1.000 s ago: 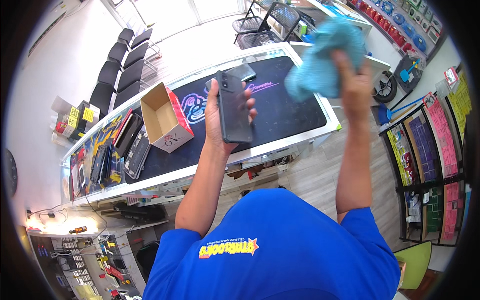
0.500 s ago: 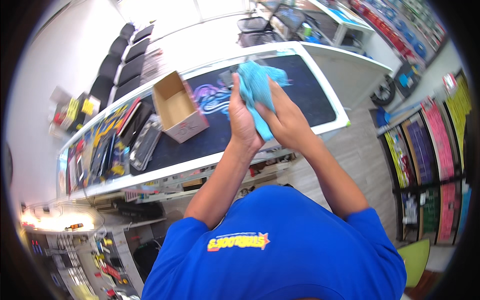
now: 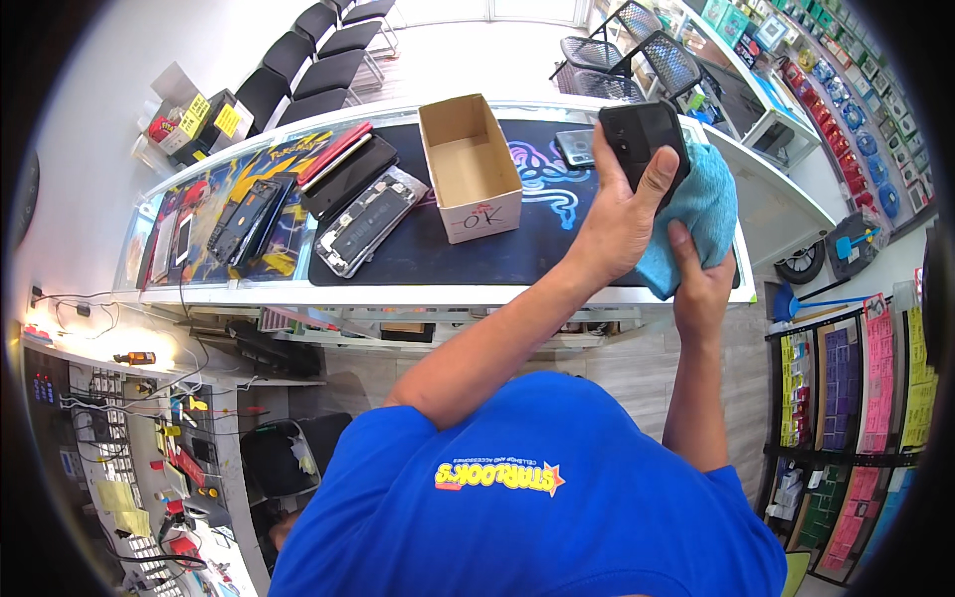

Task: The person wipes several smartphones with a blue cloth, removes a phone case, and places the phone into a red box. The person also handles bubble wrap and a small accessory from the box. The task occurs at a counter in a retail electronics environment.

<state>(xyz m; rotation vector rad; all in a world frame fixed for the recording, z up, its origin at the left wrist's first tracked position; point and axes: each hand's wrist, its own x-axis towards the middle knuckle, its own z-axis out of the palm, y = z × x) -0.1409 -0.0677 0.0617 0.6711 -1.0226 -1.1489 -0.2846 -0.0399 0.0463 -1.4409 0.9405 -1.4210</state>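
Gripping a black phone (image 3: 642,139) above the tabletop (image 3: 517,291), the left hand (image 3: 617,219) wraps its fingers (image 3: 659,174) around the device. Just beside it, the right hand (image 3: 701,284) clutches a blue cloth (image 3: 696,214) pressed against the phone's side. An open cardboard box (image 3: 470,164) stands nearby on the dark mat (image 3: 418,249).

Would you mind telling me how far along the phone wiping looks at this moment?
Done: nothing shows as finished; the open cardboard box looks empty. In hand: the left hand holds a black phone up while the right hand presses a blue cloth beside it. Left: opened phones and other devices lie on the counter mat, untouched.
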